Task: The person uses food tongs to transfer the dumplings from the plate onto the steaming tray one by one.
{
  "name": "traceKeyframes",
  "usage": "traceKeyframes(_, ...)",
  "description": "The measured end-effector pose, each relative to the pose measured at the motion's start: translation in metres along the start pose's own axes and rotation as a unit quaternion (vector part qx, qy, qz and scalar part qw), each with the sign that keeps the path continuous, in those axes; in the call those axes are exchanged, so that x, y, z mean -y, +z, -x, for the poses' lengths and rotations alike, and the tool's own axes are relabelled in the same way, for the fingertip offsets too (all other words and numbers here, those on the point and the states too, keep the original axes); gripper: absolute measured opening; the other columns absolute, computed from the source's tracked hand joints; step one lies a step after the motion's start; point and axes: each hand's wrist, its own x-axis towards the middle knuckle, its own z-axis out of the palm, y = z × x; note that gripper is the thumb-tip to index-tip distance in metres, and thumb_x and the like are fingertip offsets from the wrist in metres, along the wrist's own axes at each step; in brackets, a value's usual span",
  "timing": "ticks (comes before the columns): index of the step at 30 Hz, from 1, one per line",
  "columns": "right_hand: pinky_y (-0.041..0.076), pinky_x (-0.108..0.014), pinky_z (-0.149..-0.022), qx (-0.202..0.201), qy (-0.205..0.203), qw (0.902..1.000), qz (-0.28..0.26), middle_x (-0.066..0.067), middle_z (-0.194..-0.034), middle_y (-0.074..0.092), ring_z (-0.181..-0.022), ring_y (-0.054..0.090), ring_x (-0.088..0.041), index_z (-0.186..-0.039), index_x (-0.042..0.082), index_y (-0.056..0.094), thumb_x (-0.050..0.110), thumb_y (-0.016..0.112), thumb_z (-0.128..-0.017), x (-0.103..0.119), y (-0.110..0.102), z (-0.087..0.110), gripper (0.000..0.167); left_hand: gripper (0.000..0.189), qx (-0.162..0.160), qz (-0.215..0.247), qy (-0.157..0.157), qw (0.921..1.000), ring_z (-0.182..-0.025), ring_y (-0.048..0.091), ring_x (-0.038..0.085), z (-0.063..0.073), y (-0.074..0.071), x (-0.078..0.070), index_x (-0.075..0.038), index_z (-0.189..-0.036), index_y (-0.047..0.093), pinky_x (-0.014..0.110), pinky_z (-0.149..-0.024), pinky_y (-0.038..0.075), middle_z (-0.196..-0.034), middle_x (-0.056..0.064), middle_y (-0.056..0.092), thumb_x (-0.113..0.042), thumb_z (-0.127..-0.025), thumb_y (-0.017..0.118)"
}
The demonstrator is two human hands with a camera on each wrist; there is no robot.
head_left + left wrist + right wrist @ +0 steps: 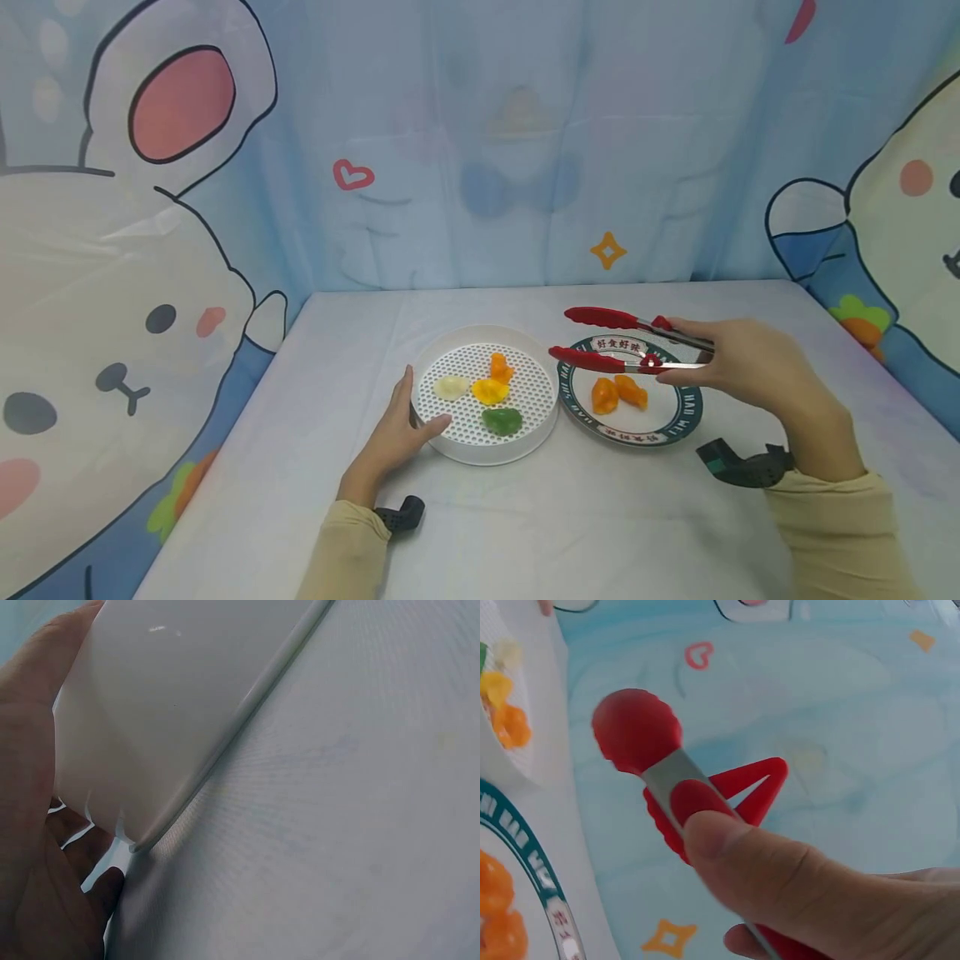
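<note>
My left hand [393, 437] holds the left side of a round white perforated steamer tray [546, 417], its thumb over the rim and its fingers along the outer wall [172, 712]. Four colours of small dumpling-like pieces lie in the tray: pale [452, 387], yellow [490, 391], orange [500, 367] and green [502, 421]. Red-tipped metal tongs [600, 362] are gripped in my right hand [757, 371], thumb on one arm [742, 855]. Their tips are spread with nothing between them, above the plate's far left side. Two orange pieces [604, 396] lie on the green-rimmed plate [688, 408].
Plate and tray stand side by side on a white-covered table [570, 533]. A blue cartoon curtain [480, 150] rises behind the table's far edge, with printed bears at both sides. Dark wrist cameras [401, 515] sit on both wrists.
</note>
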Motion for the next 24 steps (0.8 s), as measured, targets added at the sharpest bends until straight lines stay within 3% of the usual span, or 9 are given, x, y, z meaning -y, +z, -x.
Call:
traceKeyframes(7,0.051,-0.034,-0.054,0.028,0.011,0.9995,-0.011,-0.028,-0.105,0.062,-0.085,0.055,-0.032,-0.143,0.007,0.040,0.087,0.062,-0.051,-0.037,-0.003,0.004,0.124,0.107,0.004,0.002,-0.008,1.0000,-0.148,0.008,0.032,0.000,-0.001,-0.002,-0.021,-0.154,-0.005,0.057,-0.117,0.014,-0.162,0.008,0.002,-0.053,-0.082,0.067)
traceKeyframes(13,0.052,-0.036,-0.054,0.107,0.019,0.9940,-0.014,-0.006,-0.083,0.066,-0.076,0.057,-0.023,-0.141,0.001,0.040,0.078,0.071,-0.050,-0.062,-0.001,0.004,0.124,0.107,0.004,0.000,-0.017,0.9998,-0.148,0.007,0.032,0.000,-0.001,-0.002,-0.022,-0.154,-0.006,0.057,-0.117,0.013,-0.162,0.008,0.001,-0.054,-0.081,0.066)
traceKeyframes(16,0.052,-0.037,-0.055,0.142,0.029,0.9893,-0.014,-0.007,-0.083,0.066,-0.077,0.057,-0.025,-0.139,-0.002,0.040,0.076,0.073,-0.048,-0.073,0.002,0.002,0.124,0.107,0.003,0.001,-0.018,0.9998,-0.148,0.007,0.032,0.000,-0.001,-0.002,-0.022,-0.154,-0.006,0.057,-0.117,0.013,-0.162,0.008,0.001,-0.055,-0.081,0.066)
traceKeyframes(24,0.051,-0.039,-0.057,0.182,0.040,0.9814,-0.043,-0.012,-0.086,0.066,-0.080,0.057,-0.028,-0.138,-0.006,0.040,0.069,0.078,-0.051,-0.092,0.017,-0.007,0.121,0.108,0.001,-0.004,-0.014,0.9999,-0.148,0.008,0.033,-0.001,0.001,0.000,-0.021,-0.154,-0.005,0.058,-0.117,0.014,-0.162,0.009,0.003,-0.055,-0.081,0.066)
